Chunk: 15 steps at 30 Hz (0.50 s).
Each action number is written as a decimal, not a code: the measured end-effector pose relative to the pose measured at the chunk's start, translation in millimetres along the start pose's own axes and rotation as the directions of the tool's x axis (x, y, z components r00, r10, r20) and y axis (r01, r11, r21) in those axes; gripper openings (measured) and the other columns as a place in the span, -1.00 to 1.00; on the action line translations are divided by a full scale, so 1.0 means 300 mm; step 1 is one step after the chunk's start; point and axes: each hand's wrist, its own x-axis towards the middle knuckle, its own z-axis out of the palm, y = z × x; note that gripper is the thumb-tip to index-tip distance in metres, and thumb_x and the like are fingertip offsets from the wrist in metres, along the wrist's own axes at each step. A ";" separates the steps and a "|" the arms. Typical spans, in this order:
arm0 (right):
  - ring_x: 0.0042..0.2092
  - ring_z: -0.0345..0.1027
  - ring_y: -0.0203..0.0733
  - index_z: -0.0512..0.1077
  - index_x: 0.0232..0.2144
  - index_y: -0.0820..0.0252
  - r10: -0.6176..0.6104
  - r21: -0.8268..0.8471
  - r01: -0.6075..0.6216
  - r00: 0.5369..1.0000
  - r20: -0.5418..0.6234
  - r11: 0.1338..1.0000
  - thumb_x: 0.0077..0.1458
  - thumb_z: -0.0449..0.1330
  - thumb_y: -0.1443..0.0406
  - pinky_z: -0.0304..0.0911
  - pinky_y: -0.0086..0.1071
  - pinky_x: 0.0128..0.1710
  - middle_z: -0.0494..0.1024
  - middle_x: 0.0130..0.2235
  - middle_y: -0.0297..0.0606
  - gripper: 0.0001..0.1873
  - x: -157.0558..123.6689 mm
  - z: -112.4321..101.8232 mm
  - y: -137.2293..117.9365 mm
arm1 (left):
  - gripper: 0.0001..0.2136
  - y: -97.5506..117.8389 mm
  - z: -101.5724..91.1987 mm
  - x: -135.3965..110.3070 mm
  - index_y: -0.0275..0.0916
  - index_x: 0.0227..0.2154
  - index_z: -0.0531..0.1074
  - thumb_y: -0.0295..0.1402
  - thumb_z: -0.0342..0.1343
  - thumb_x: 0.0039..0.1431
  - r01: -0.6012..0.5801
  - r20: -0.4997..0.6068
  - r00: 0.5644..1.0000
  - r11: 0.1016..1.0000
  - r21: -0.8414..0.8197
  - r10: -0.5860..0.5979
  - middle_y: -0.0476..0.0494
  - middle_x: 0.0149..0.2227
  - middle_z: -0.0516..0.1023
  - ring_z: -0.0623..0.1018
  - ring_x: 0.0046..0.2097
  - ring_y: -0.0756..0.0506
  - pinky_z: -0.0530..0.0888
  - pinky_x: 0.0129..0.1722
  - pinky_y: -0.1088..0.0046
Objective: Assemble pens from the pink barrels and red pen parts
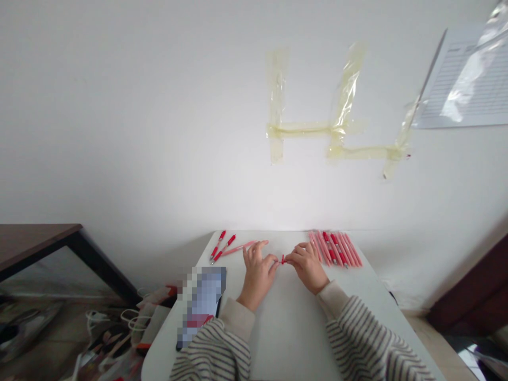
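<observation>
Over the white table, my left hand [259, 272] and my right hand [308, 266] meet at a small red piece [283, 259], too small to make out fully. My right thumb and forefinger pinch its right side. The left thumb and forefinger close on its other side, while my other left fingers stretch away. Beyond my left hand lie two red click pens [218, 244] and a pale pink pen-like stick [239, 248]. To the right of my right hand is a row of several pink sticks [354, 248], with red pens [329, 247] on top.
A phone [204, 296], its screen blurred out, lies at the left of the white table [293, 338]. The table's back edge meets the wall, which bears yellowed tape [305, 128] and a paper sheet [468, 84]. Cables and bags [119, 338] clutter the floor at left.
</observation>
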 end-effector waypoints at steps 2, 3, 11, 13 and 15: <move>-0.01 0.25 -0.01 0.60 -0.23 -0.06 -0.002 0.007 0.002 1.000 0.006 1.000 0.25 0.20 0.28 0.11 0.02 0.15 0.56 -0.28 -0.27 -0.84 -0.001 0.001 0.001 | -0.88 0.000 -0.001 0.000 -0.08 -0.30 0.59 -0.30 0.14 0.23 0.004 0.005 1.000 1.000 -0.008 -0.004 -0.16 0.20 0.31 0.24 0.26 -0.28 0.03 0.31 -0.31; -0.01 0.26 -0.01 0.60 -0.23 -0.06 -0.002 0.012 0.002 1.000 0.007 1.000 0.25 0.20 0.28 0.12 0.02 0.15 0.56 -0.28 -0.27 -0.84 -0.001 0.003 0.002 | -0.88 0.000 -0.001 0.000 -0.07 -0.31 0.59 -0.30 0.15 0.22 0.007 0.009 1.000 1.000 -0.011 -0.007 -0.15 0.20 0.31 0.24 0.26 -0.28 0.01 0.31 -0.32; -0.02 0.28 -0.02 0.59 -0.22 -0.06 -0.016 0.040 0.016 1.000 -0.005 0.999 0.25 0.21 0.28 0.20 -0.03 0.11 0.58 -0.27 -0.27 -0.84 -0.007 0.020 0.011 | -0.89 0.003 0.000 0.000 -0.07 -0.34 0.60 -0.29 0.16 0.20 0.017 0.013 1.000 1.000 -0.008 -0.017 -0.14 0.19 0.34 0.24 0.26 -0.30 -0.02 0.29 -0.38; -0.02 0.29 -0.02 0.60 -0.23 -0.06 -0.020 0.041 0.021 1.000 -0.009 0.999 0.25 0.21 0.27 0.22 -0.04 0.09 0.59 -0.27 -0.26 -0.85 -0.007 0.026 0.015 | -0.89 0.004 0.000 0.000 -0.08 -0.35 0.59 -0.30 0.16 0.20 0.022 0.017 1.000 1.000 -0.009 -0.022 -0.14 0.19 0.35 0.23 0.26 -0.30 -0.01 0.29 -0.38; 0.02 0.29 -0.01 0.59 -0.19 -0.04 -0.025 0.050 0.026 1.000 -0.018 0.998 0.24 0.22 0.27 0.24 -0.05 0.10 0.60 -0.23 -0.25 -0.85 -0.006 0.029 0.021 | -0.89 0.005 -0.001 0.001 -0.09 -0.35 0.59 -0.31 0.15 0.20 0.031 0.017 0.999 0.999 -0.008 -0.031 -0.15 0.19 0.35 0.24 0.26 -0.30 0.01 0.29 -0.37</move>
